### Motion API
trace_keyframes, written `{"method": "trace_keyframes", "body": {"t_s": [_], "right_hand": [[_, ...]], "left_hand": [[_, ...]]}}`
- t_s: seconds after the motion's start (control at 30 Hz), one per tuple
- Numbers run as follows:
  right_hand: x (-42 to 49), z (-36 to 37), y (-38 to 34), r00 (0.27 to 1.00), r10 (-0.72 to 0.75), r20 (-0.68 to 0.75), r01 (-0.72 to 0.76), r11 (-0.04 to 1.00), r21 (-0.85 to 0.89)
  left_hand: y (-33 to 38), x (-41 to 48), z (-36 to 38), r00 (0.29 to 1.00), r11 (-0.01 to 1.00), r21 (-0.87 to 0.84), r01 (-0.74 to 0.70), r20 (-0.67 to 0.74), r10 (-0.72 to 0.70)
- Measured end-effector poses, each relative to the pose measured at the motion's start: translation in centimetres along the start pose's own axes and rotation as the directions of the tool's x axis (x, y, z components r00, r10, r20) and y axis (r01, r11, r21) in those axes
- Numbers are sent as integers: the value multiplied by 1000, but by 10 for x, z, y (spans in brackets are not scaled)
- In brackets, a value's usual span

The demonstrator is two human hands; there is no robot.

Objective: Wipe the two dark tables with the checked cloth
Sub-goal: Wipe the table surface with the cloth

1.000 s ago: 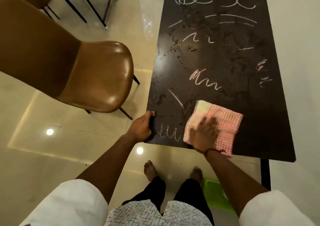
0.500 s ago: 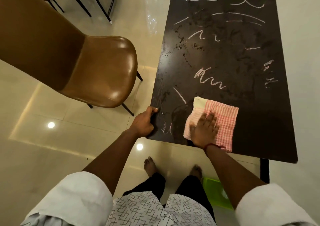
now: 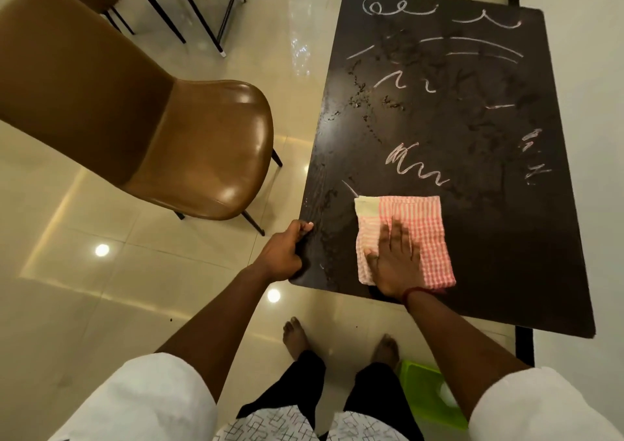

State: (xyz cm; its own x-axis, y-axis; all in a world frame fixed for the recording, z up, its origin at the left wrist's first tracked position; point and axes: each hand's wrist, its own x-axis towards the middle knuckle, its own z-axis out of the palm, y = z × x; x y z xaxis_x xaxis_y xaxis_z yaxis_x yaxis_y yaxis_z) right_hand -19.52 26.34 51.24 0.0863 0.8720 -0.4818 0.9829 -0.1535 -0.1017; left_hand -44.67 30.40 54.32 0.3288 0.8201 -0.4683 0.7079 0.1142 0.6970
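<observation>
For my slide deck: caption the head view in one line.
Right hand presses the checked cloth flat on a white-scribbled dark table while the left hand grips its near left edge.

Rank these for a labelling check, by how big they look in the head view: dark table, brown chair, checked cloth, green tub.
1. dark table and brown chair: they look similar in size, and the chair sits nearer the camera, so these two are left unranked.
2. checked cloth.
3. green tub, partly hidden.

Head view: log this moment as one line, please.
phase: wipe | right hand flat on checked cloth | left hand grips dark table near-left corner | chalk marks beyond cloth unwiped
</observation>
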Motion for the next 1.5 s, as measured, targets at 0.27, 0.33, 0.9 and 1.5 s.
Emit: {"method": "trace_keyframes", "body": {"t_s": [0.27,0.33,0.9,1.5], "right_hand": [[-43,37,-76,969,-245,15,245,968,-61],[-39,33,-62,936,-350,29,351,930,-114],[-33,20,-94,958,-281,53,284,958,-50],[2,2,-95,976,-217,-13,217,976,-25]], "left_hand": [[-5,0,3,999,1000,2,-25,-40,25],[-6,-1,3,999,999,-12,-37,-33,36],[10,-9,4,963,652,-751,104,-88,-255],[3,-6,16,955,650,-757,72,-136,-264]]}}
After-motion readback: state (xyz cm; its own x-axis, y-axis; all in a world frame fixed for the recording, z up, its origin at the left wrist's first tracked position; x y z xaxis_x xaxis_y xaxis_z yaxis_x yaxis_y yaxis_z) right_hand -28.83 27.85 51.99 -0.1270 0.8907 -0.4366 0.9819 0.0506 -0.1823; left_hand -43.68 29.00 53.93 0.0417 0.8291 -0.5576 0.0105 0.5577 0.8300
